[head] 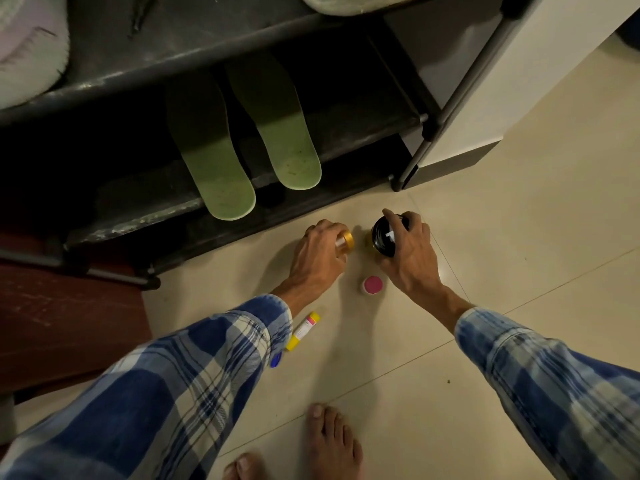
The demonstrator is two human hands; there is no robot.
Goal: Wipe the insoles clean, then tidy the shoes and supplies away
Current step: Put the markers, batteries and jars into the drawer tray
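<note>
Cream floor tiles [502,271] meet a dark, scuffed shoe rack [207,39]. A pale cabinet [467,98] stands right, a reddish-brown surface [69,323] left, under dim light.

With our left hand [318,251] we grip a gold-capped bottle [346,240], and with our right hand [411,253] a black jar [381,238]. Beyond them, two green insoles [213,161] lie side by side on the dark shoe rack [156,218]. Nearer sits a pink-lidded tub [373,284].

A home: tiled floor [485,271], dark shoe rack [242,98], bare feet [332,441].

Green insoles [242,143], blue plaid sleeves [180,375], black jar [382,237]
</note>
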